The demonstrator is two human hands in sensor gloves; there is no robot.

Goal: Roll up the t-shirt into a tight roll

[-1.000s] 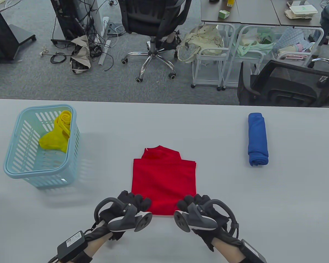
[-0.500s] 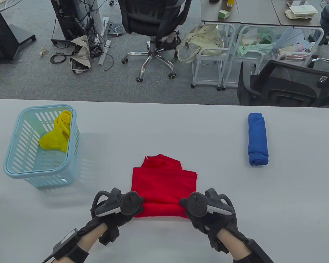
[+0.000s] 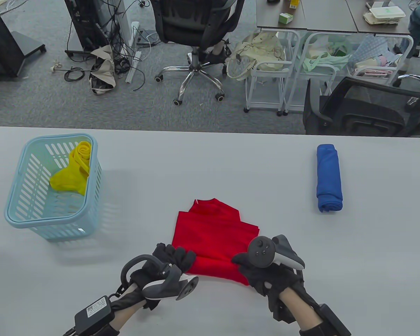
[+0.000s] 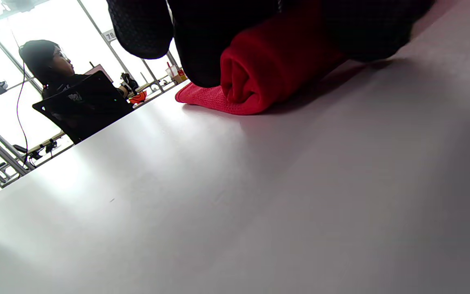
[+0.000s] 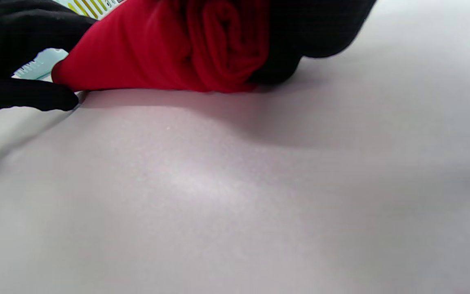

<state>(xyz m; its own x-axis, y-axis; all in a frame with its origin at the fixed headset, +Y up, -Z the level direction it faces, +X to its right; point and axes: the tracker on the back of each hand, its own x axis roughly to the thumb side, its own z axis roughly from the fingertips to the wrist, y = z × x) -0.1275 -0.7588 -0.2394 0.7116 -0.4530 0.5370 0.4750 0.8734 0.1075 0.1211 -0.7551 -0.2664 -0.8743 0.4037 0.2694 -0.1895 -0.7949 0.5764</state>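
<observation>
Since half a second ago the red t-shirt [image 3: 215,238] has been skewed clockwise and dragged slightly right; the left hand [image 3: 168,264] has been turned palm-down again, while the right hand [image 3: 266,269] has been kept rolled over.

Table view: the t-shirt is laid on the tabletop [image 3: 210,164] near the front edge, collar end pointing away. A short roll has been started along the shirt's near hem. The left end of that roll is gripped by the left hand, the right end by the right hand, fingers curled over the cloth. A light-blue basket [image 3: 52,185] with a yellow garment [image 3: 73,168] is seen well left of the t-shirt; a blue rolled garment [image 3: 329,178] is seen well to its right.

Left wrist view: the roll's end [image 4: 255,77] is shown with roughly one or two turns wound, gloved fingers [image 4: 202,45] clamped around it.

Right wrist view: a tighter spiral is seen at the other end of the roll [image 5: 222,45], held under curled fingers [image 5: 320,28]; the thumb [image 5: 23,96] is pressed on the tabletop beside the flat cloth.

Progress, as judged: early. Most of the shirt is left flat; rolling toward the collar remains, and the skew should be corrected.
</observation>
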